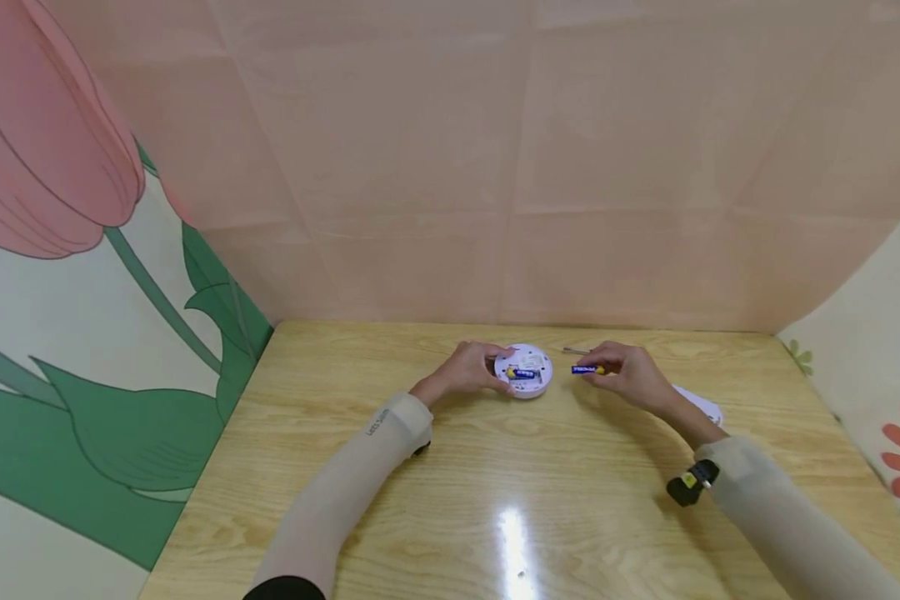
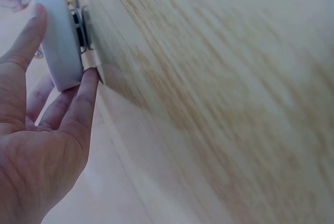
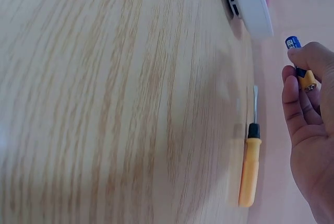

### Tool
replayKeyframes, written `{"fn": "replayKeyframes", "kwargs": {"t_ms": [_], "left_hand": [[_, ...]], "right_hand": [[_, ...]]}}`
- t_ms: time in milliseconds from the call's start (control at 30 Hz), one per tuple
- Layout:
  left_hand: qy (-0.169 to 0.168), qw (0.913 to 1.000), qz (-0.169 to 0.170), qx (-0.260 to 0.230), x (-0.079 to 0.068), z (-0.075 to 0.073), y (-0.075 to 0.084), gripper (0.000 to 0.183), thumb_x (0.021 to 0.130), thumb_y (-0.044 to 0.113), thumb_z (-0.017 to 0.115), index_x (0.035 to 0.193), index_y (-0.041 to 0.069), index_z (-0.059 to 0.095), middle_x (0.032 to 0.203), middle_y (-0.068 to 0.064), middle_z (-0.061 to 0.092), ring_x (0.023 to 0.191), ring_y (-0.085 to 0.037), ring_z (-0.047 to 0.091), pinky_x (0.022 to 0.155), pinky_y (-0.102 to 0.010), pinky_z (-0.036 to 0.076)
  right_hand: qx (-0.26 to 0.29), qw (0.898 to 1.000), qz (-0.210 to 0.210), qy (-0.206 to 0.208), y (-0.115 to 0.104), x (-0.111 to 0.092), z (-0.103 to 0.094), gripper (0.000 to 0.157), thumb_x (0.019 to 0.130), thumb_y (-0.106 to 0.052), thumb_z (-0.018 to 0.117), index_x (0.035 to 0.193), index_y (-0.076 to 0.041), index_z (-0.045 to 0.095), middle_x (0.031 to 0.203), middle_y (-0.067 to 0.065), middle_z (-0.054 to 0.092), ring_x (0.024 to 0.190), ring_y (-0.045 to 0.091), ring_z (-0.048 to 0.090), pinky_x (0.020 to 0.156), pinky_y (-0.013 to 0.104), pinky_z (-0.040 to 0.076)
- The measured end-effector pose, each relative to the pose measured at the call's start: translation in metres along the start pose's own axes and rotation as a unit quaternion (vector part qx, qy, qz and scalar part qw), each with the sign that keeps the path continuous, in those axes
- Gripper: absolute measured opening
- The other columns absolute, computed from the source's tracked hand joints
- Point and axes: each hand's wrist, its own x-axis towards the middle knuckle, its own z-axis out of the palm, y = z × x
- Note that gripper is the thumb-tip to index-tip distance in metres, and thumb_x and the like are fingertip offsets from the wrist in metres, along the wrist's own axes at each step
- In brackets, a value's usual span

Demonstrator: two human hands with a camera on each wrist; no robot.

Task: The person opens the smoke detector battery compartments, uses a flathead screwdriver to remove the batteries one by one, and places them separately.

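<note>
While the left hand [image 1: 465, 367] grips a round white device [image 1: 540, 365], the right hand [image 1: 632, 377] pinches a blue-and-yellow battery [image 1: 585, 369] near it; beneath both hands lies a wood-grain table [image 1: 420, 517], beyond them a peach backdrop [image 1: 450, 150], leftward a painted tulip [image 1: 48, 133].

- Head view: even, moderate light, apparently from overhead; a white glare streak [image 1: 516, 550] (blown out at its core) marks the table [image 1: 420, 517].
- Soft shadow falls beside the right sleeve [image 1: 780, 500].
- Lettering on the held battery [image 1: 581, 369] blurs there.
- Left wrist view: pale, hazy, grain smeared.
- Right wrist view: crisper; screwdriver [image 3: 250, 172] fairly sharp.
</note>
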Motion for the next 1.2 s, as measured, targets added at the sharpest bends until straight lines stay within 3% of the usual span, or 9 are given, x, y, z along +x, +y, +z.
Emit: {"fn": "replayKeyframes", "kwargs": {"t_ms": [100,367,667,900,1100,1200], "left_hand": [[-0.003,1.0000,-0.003,-0.005,0.000,0.001,0.000,0.079,0.077,0.041,0.096,0.146,0.018,0.065,0.148,0.003,0.064,0.136,-0.014,0.059,0.121,-0.036,0.040],[-0.005,1.0000,0.001,-0.005,0.000,0.001,0.001,0.079,0.077,0.039,0.096,0.146,0.016,0.065,0.149,0.002,0.063,0.144,-0.016,0.052,0.129,-0.043,0.026],[-0.004,1.0000,-0.003,-0.003,0.001,0.001,-0.001,0.079,0.078,0.040,0.096,0.146,0.017,0.064,0.148,0.000,0.064,0.135,-0.013,0.059,0.128,-0.044,0.026],[-0.005,0.9999,-0.011,-0.005,0.001,0.000,0.000,0.079,0.078,0.040,0.096,0.147,0.017,0.064,0.148,-0.002,0.064,0.128,-0.013,0.063,0.115,-0.033,0.045],[-0.006,0.9999,-0.007,-0.008,0.000,0.000,0.000,0.080,0.078,0.040,0.096,0.147,0.017,0.064,0.149,-0.002,0.063,0.138,-0.014,0.056,0.128,-0.043,0.025],[-0.006,1.0000,-0.005,-0.006,0.000,0.000,-0.001,0.080,0.078,0.041,0.096,0.147,0.017,0.064,0.149,-0.002,0.063,0.140,-0.014,0.055,0.129,-0.045,0.023]], "right_hand": [[-0.009,1.000,0.004,0.001,0.004,-0.003,-0.003,0.021,0.086,0.003,0.085,0.103,-0.010,0.083,0.102,0.008,0.076,0.082,0.004,0.063,0.067,0.016,0.052],[-0.029,0.999,0.026,0.004,0.011,-0.010,-0.009,0.021,0.088,0.001,0.085,0.105,-0.011,0.084,0.099,0.005,0.075,0.079,0.006,0.061,0.065,0.017,0.051],[-0.042,0.997,0.062,-0.008,0.018,-0.017,-0.021,0.018,0.091,-0.003,0.083,0.106,-0.012,0.083,0.099,0.005,0.074,0.074,0.011,0.058,0.059,0.022,0.047],[-0.041,0.996,0.080,-0.007,0.022,-0.021,-0.027,0.019,0.089,0.001,0.083,0.106,-0.008,0.082,0.097,0.008,0.074,0.073,0.012,0.056,0.058,0.022,0.046],[-0.053,0.993,0.108,-0.017,0.032,-0.023,-0.030,0.017,0.090,-0.003,0.084,0.106,-0.009,0.082,0.094,0.007,0.073,0.072,0.013,0.054,0.057,0.023,0.045],[-0.061,0.991,0.115,-0.022,0.037,-0.024,-0.030,0.017,0.090,-0.004,0.084,0.107,-0.009,0.082,0.094,0.007,0.073,0.072,0.014,0.054,0.057,0.023,0.044]]}}
